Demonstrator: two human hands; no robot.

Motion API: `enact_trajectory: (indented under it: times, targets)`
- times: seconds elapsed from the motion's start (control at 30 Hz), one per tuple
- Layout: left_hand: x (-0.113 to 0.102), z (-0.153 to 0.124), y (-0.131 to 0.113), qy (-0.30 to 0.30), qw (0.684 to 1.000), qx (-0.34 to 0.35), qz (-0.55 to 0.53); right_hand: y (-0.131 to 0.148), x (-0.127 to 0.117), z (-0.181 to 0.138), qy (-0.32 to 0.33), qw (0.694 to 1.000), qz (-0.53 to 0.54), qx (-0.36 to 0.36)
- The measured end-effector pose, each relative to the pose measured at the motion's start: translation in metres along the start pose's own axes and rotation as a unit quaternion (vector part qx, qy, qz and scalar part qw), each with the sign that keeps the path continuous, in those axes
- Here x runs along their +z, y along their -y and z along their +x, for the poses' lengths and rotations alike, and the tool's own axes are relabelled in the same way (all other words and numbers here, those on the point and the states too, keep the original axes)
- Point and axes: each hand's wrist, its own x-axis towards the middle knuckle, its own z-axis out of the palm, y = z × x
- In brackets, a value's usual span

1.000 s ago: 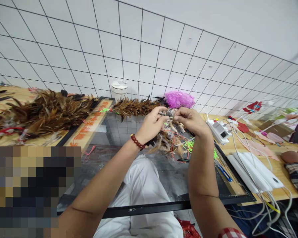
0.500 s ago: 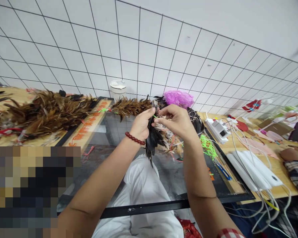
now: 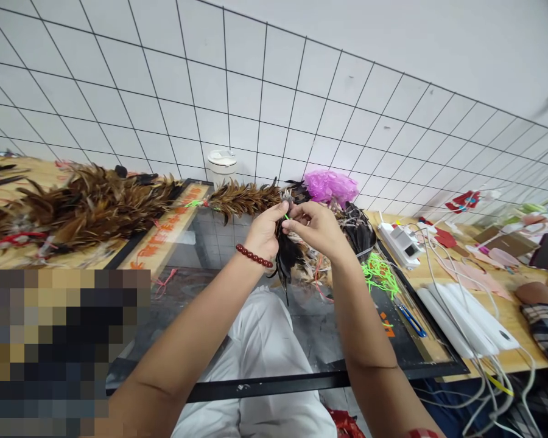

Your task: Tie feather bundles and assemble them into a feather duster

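My left hand (image 3: 263, 231), with a red bead bracelet at the wrist, is closed round the top of a small bunch of dark feathers (image 3: 285, 258) that hangs down over the glass table (image 3: 210, 286). My right hand (image 3: 317, 228) is pinched against the same bunch at its top, where a bit of green string (image 3: 286, 216) shows between the fingers. Beneath the hands lies a loose heap of feathers and coloured strings (image 3: 317, 267).
A long bundle of brown feathers (image 3: 244, 198) lies behind the hands, a bigger pile of brown feathers (image 3: 82, 207) at left. A white cup (image 3: 222, 165) and pink plastic bag (image 3: 331, 185) stand by the wall. Green strings (image 3: 381, 274), blue scissors (image 3: 411, 319), a power strip (image 3: 404, 243) and white cables lie right.
Both hands lifted a dark feather bunch out of the heap and drew together at its top. The view shifted slightly.
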Motion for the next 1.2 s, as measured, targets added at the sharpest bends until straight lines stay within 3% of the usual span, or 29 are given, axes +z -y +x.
enact_trajectory:
  times: [0.23,0.4,0.53,0.63,0.73,0.8,0.87,0.97,1.2]
  targets:
    - [0.003,-0.001,0.005,-0.025,0.999,0.031,-0.013,-0.011,0.005,0.008,-0.027,0.985,0.164,0.052]
    - [0.007,-0.003,0.005,-0.044,0.996,0.078,-0.024,-0.014,0.005,0.013,-0.074,0.933,0.318,0.150]
    - [0.007,-0.003,0.006,-0.048,0.994,0.094,0.010,-0.013,0.007,0.015,-0.093,0.906,0.375,0.176]
    - [0.006,-0.004,0.006,-0.050,0.980,0.180,0.063,-0.009,0.007,0.014,-0.101,0.893,0.405,0.170]
    - [0.005,-0.008,0.005,-0.041,0.945,0.280,0.164,-0.004,0.005,0.012,-0.101,0.887,0.424,0.150]
    - [0.005,-0.010,0.003,-0.040,0.924,0.309,0.220,-0.001,0.005,0.011,-0.111,0.888,0.425,0.136]
    - [0.005,-0.011,0.001,-0.045,0.922,0.311,0.226,0.001,0.005,0.010,-0.124,0.893,0.420,0.106]
    - [0.007,-0.010,-0.001,-0.047,0.943,0.286,0.162,0.000,0.008,0.011,-0.122,0.912,0.388,0.046]
    - [0.008,-0.009,-0.015,-0.038,0.989,0.127,0.061,-0.004,0.012,0.009,-0.083,0.959,0.269,-0.043]
